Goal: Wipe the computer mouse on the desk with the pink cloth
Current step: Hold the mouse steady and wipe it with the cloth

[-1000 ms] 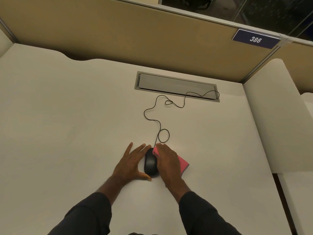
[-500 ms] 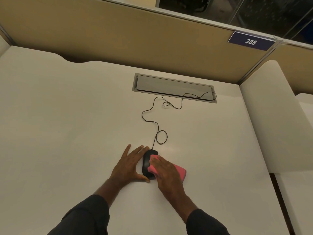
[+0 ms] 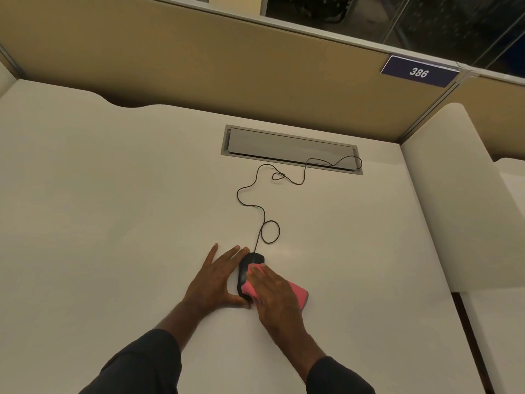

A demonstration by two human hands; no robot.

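Note:
A black corded mouse (image 3: pixel 245 269) lies on the white desk (image 3: pixel 113 223), near its front middle. My left hand (image 3: pixel 213 280) rests flat against the mouse's left side, thumb hooked around its rear end, holding it still. My right hand (image 3: pixel 275 297) presses the folded pink cloth (image 3: pixel 295 294) down on the top and right side of the mouse. The cloth covers most of the mouse's rear half; its far end sticks out to the right of my hand. The mouse's front end shows beyond the cloth.
The mouse's thin black cable (image 3: pixel 264 217) loops back across the desk into a grey cable hatch (image 3: pixel 289 147). A tan partition (image 3: pixel 199 61) with a blue "386" plate (image 3: pixel 419 71) backs the desk. A white side panel (image 3: pixel 460 194) borders the right.
My right hand and the pink cloth slid from beside the mouse's right side onto its top, then back toward its rear. My left hand stayed against the mouse.

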